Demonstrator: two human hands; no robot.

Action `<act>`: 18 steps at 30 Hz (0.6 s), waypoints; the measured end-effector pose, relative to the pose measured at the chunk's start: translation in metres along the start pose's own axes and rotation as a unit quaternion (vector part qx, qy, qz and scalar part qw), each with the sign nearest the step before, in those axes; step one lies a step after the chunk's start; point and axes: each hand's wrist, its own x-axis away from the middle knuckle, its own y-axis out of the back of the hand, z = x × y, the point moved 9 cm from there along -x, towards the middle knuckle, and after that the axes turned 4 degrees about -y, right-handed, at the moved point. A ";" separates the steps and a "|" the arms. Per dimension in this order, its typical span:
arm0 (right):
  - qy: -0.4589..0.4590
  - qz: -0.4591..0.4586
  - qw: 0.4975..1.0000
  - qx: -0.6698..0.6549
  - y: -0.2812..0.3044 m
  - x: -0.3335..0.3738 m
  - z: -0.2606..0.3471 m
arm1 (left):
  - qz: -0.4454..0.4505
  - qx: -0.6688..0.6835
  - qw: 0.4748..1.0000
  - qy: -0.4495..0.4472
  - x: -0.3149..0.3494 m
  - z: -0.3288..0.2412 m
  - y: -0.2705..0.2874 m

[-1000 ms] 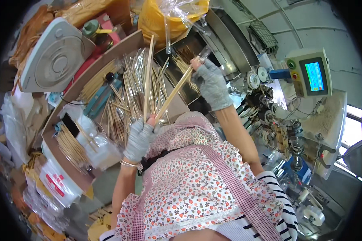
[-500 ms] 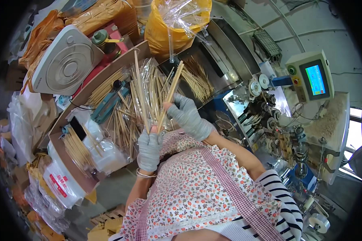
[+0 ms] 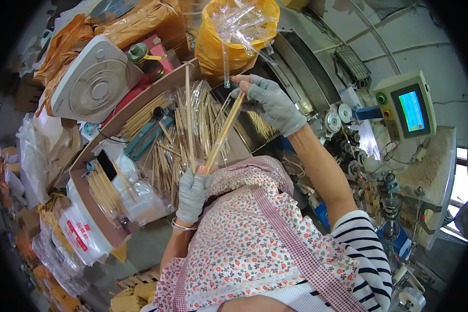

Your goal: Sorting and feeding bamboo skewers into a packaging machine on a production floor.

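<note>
My left hand point(image 3: 193, 193), in a grey glove with bare fingertips, is closed round the lower ends of some wooden chopsticks. One chopstick point(image 3: 189, 114) stands apart at the left; a tight bunch of chopsticks point(image 3: 224, 134) slants up to the right. At the upper end of that bunch, my right hand point(image 3: 273, 103), gloved the same way, pinches the tips between thumb and fingers. Behind them lies a heap of chopsticks in clear film point(image 3: 201, 122) inside a cardboard box point(image 3: 143, 86). Whether the held bunch is wrapped, I cannot tell.
A yellow bag point(image 3: 205, 44) stuffed with clear film stands at the far side beside a metal trough point(image 3: 317, 67). To the right are a machine with rollers point(image 3: 348, 140) and a control screen point(image 3: 411, 111). A white fan-like appliance point(image 3: 96, 78) leans at the left.
My right hand has slid up and away from the middle of the slanting chopsticks to their far tips. My left hand keeps its hold near the lower ends. The view has shifted slightly.
</note>
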 end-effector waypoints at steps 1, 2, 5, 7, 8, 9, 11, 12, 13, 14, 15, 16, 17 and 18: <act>0.000 0.005 1.000 0.001 -0.001 0.000 0.001 | -0.002 0.010 1.000 -0.004 0.000 -0.003 -0.001; 0.001 -0.002 1.000 0.011 -0.001 0.000 0.001 | -0.004 0.021 1.000 -0.009 0.001 -0.005 -0.001; 0.001 -0.026 0.997 0.070 0.006 -0.003 0.003 | -0.016 -0.037 0.998 -0.050 -0.002 -0.003 0.003; 0.026 -0.064 0.993 0.099 0.016 -0.006 0.011 | -0.023 -0.070 0.995 -0.062 0.001 -0.005 0.003; 0.051 -0.083 0.992 0.080 0.022 -0.008 0.019 | -0.027 -0.102 0.992 -0.072 0.003 -0.005 0.004; 0.131 -0.101 0.981 0.097 0.027 -0.009 0.044 | -0.030 -0.101 0.992 -0.072 0.007 -0.004 0.006; 0.200 -0.138 0.970 -0.005 0.055 -0.009 0.094 | -0.029 -0.138 0.985 -0.098 0.013 -0.004 0.007; 0.225 -0.122 0.962 -0.092 0.081 -0.012 0.113 | -0.024 -0.138 0.985 -0.098 0.013 -0.007 0.007; 0.217 -0.128 0.965 -0.072 0.076 -0.008 0.124 | 0.002 -0.066 0.996 -0.053 0.014 -0.004 0.005; 0.208 -0.131 0.968 -0.052 0.067 -0.004 0.134 | 0.024 0.007 1.000 -0.007 0.017 0.002 0.002; 0.206 -0.117 0.971 -0.035 0.055 -0.005 0.130 | 0.022 0.006 1.000 -0.006 0.016 0.003 0.002; 0.203 -0.098 0.974 -0.015 0.036 -0.010 0.123 | -0.001 0.014 1.000 -0.027 0.013 0.002 0.004; 0.191 -0.086 0.978 0.003 0.022 -0.010 0.110 | -0.020 0.021 0.999 -0.046 0.010 0.000 0.005; 0.173 -0.088 0.981 -0.010 0.009 -0.006 0.097 | -0.021 0.022 0.998 -0.045 0.009 -0.003 0.003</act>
